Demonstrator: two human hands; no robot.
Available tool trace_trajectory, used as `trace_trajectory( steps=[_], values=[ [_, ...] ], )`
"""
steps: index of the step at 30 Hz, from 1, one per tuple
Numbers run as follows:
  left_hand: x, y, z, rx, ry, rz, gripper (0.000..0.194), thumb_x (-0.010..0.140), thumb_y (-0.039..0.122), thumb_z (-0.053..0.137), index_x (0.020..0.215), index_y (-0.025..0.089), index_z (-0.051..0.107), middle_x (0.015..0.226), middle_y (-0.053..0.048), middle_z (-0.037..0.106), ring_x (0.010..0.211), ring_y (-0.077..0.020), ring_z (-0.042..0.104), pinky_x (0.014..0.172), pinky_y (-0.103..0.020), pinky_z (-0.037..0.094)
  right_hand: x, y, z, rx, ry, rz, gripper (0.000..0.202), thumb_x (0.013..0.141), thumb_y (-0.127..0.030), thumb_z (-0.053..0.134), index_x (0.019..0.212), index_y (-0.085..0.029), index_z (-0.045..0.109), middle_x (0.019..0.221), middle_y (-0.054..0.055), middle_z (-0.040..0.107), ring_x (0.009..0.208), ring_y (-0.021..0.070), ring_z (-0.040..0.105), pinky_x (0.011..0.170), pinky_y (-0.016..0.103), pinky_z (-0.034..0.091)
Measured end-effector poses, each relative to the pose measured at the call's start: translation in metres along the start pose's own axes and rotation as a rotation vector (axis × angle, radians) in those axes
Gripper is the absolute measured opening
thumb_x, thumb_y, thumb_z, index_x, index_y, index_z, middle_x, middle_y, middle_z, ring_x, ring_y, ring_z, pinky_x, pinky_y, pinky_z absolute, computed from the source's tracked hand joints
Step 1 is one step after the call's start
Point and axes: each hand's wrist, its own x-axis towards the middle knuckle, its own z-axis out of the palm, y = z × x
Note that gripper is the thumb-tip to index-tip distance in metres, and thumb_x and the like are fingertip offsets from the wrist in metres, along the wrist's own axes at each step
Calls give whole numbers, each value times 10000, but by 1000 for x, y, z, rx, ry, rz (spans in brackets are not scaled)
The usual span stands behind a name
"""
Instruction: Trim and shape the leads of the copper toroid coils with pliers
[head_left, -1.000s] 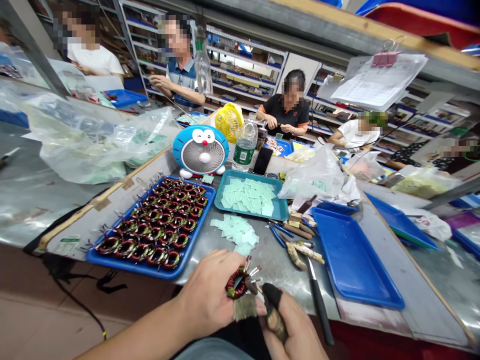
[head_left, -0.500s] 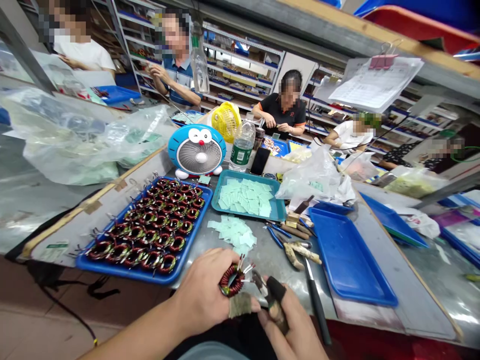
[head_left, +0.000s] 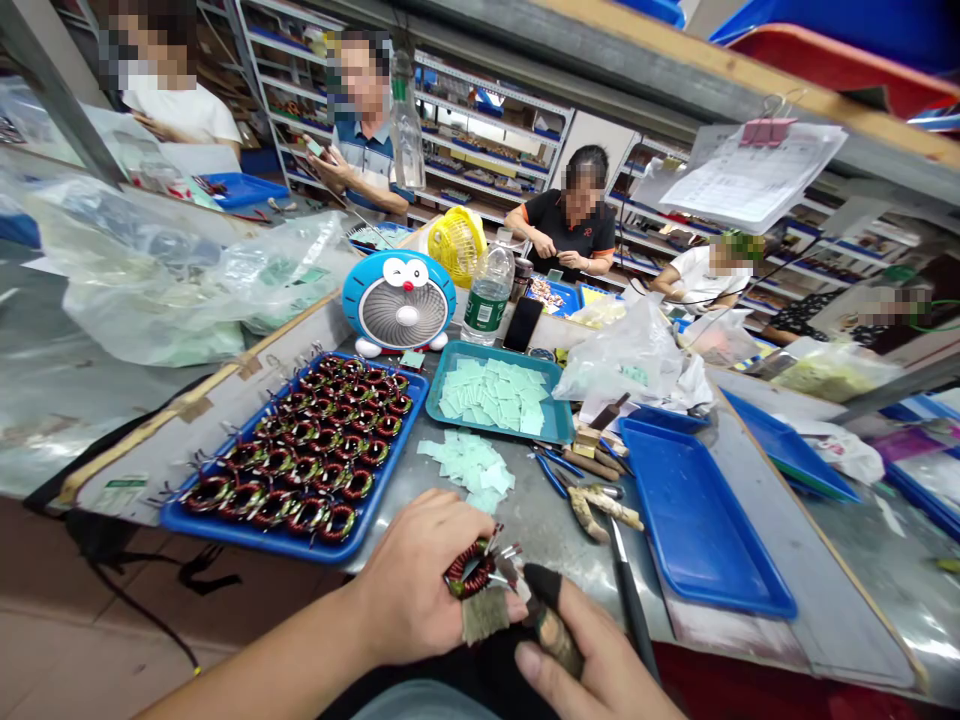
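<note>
My left hand (head_left: 416, 570) is closed around a toroidal coil (head_left: 459, 580) wound with dark red wire, its stripped lead ends sticking out to the right. Brownish tape (head_left: 484, 614) wraps the left thumb. Close beside it, my right hand (head_left: 600, 645) grips a hand tool (head_left: 556, 638) with a light, worn handle; its metal tip is at the coil's leads, and blur hides its exact kind. A black cover (head_left: 543, 584) sits on a right finger. Just beyond the hands lie loose pale green paper pieces (head_left: 472, 468).
Many similar coils fill a blue tray (head_left: 349, 548) on the left. A teal tray (head_left: 561, 425) holds more green pieces. Pliers (head_left: 589, 512), a black-handled tool (head_left: 634, 600) and a blue tray (head_left: 705, 510) lie right. A cartoon fan (head_left: 397, 300) and bottle (head_left: 487, 300) stand behind; several people sit beyond.
The coil in my left hand has tilted and shifted slightly right. My right hand with the tool has moved a little right and down, its tip still by the leads.
</note>
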Motion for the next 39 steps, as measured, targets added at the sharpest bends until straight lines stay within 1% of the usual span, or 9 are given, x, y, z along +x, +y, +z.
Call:
trace_trajectory(
  steps=[4, 7, 11, 19, 23, 25, 29, 32, 39],
  values=[
    [0, -3, -1, 68, -7, 64, 356, 850, 535, 727, 869, 204, 597, 728, -5, 574, 681, -199, 485, 668, -348, 318, 3, -4, 1, -109, -20, 40, 133, 939, -210, 557, 1072, -212, 568, 966, 25, 627, 920, 178, 624, 885, 285, 534],
    [-1, -6, -1, 79, 8, 83, 355, 858, 530, 724, 871, 200, 595, 739, -9, 583, 689, -199, 491, 671, -349, 324, 6, -6, 3, -221, 19, 25, 126, 911, -148, 520, 1018, -213, 539, 933, 23, 607, 829, 164, 573, 782, 267, 511],
    [-1, -9, -3, 55, 27, 85, 371, 879, 552, 700, 884, 193, 607, 741, -12, 581, 692, -202, 495, 666, -347, 332, 10, -6, 7, -308, 54, -2, 129, 873, -125, 508, 967, -212, 512, 890, 27, 588, 798, 174, 555, 744, 275, 480],
    [-5, -8, -1, -10, 88, -3, 326, 883, 505, 704, 853, 207, 575, 739, -8, 582, 692, -205, 501, 644, -335, 335, 15, -5, 12, -475, 160, -77, 131, 853, -93, 462, 894, -217, 455, 790, 14, 537, 695, 170, 512, 635, 266, 410],
    [-12, -19, 3, 6, 127, -121, 302, 910, 491, 666, 873, 207, 571, 762, -18, 589, 725, -222, 527, 662, -339, 352, 32, -1, 26, -658, 365, -139, 220, 862, -71, 437, 1020, -197, 523, 892, 64, 593, 805, 220, 573, 699, 311, 450],
    [-17, -25, 2, 22, 98, -180, 306, 908, 495, 664, 868, 208, 567, 773, -22, 596, 744, -231, 542, 663, -337, 359, 39, 0, 34, -676, 413, -143, 231, 889, -87, 441, 1071, -187, 544, 912, 77, 603, 835, 236, 588, 719, 332, 471],
    [-25, -29, -4, 9, 30, -239, 385, 796, 537, 766, 850, 215, 561, 747, -2, 583, 711, -220, 540, 627, -316, 359, 35, -1, 35, -565, 315, -132, 256, 939, -120, 478, 1167, -195, 567, 963, 75, 600, 877, 233, 602, 752, 348, 518],
    [-25, -27, -5, -10, 21, -286, 441, 718, 550, 821, 858, 218, 566, 767, -1, 607, 708, -214, 549, 621, -308, 373, 24, 0, 29, -490, 314, -102, 358, 964, -138, 505, 1313, -213, 537, 999, 74, 600, 890, 223, 611, 774, 348, 544],
    [-19, -20, -3, -37, -19, -324, 421, 717, 534, 818, 857, 221, 574, 771, -8, 625, 715, -215, 552, 627, -308, 391, 17, 5, 32, -363, 304, -51, 438, 991, -188, 525, 1421, -266, 494, 1108, 86, 613, 1012, 242, 616, 878, 388, 546]
  ],
)
